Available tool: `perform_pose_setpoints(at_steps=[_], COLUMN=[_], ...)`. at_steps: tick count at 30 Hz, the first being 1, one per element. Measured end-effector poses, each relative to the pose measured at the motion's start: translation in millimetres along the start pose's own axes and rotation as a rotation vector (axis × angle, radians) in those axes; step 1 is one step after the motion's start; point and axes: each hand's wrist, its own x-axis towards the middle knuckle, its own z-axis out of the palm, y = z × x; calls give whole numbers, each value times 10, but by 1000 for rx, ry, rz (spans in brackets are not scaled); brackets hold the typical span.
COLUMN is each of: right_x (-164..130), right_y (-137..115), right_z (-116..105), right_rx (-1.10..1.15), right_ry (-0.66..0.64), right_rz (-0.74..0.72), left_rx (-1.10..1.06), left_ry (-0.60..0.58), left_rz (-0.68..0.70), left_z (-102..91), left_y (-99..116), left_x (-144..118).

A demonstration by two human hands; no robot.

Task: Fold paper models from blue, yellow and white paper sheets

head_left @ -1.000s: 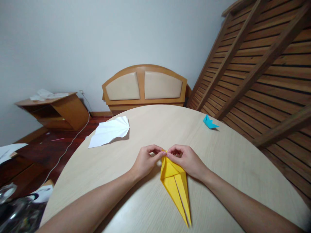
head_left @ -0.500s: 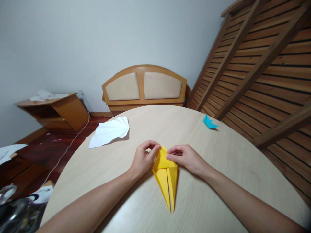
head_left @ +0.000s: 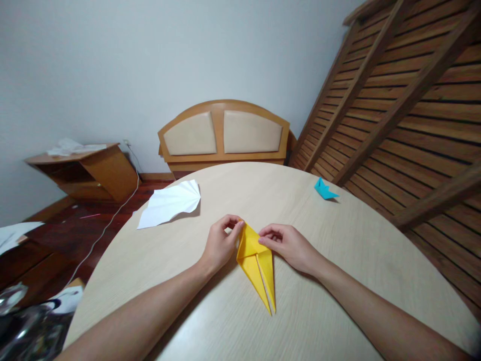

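A yellow piece of folded origami paper [head_left: 256, 260] is held between my two hands over the table, its two narrow points directed toward me and a slit between them. My left hand [head_left: 224, 240] pinches its far upper left corner between thumb and fingers. On the other side, my right hand [head_left: 287, 245] grips the upper right edge with thumb and curled fingers. The paper's underside is hidden.
The round wooden table [head_left: 330, 296] bears a creased white paper [head_left: 171, 203] at far left and a small blue origami piece [head_left: 325, 189] at far right. Beyond are a headboard [head_left: 223, 133], a cabinet [head_left: 101, 173] and a slatted wooden panel [head_left: 394, 115].
The yellow paper has turned a little, its near points swinging right and away from me. My left hand has shifted slightly left and away; the right hand stays nearly in place.
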Motion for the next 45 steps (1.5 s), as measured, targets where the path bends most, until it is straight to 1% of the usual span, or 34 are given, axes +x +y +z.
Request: perform_pose_setpoints(at_steps=[6,12,17,22,26,29,32,35,39,42,45], right_x=[9,18,14,14,26,34,41,46,44,21,-15], right_y=[62,82,41,23,29,49,76,88,47,-21,-87], right_z=[-17,12,6,-12,-45,-70,-76,-74,-92,-104,-96], right_rx=[96,100,168,171,170,215,276,279,197,105,11], right_ry=[-44,3,-81,-24,-2,-7,-14,-6,89,135,158], right_rz=[32,33,54,92,82,75,117,154,104,44,-13], left_rx=[4,33,88,56,33,23,-16,-76,-87,-26,101], left_ry=[34,12,25,27,29,63,114,138,152,157,100], left_rz=[-40,-45,-39,-44,-37,-17,15,40,31,105,239], left_z=[-5,-8,-14,-10,-16,-25,-34,-35,-34,-47,-75], left_y=[-53,-100,-119,-119,-125,-127,-121,-110,-92,-61,-13], left_x=[18,26,36,31,35,49,64,67,56,44,19])
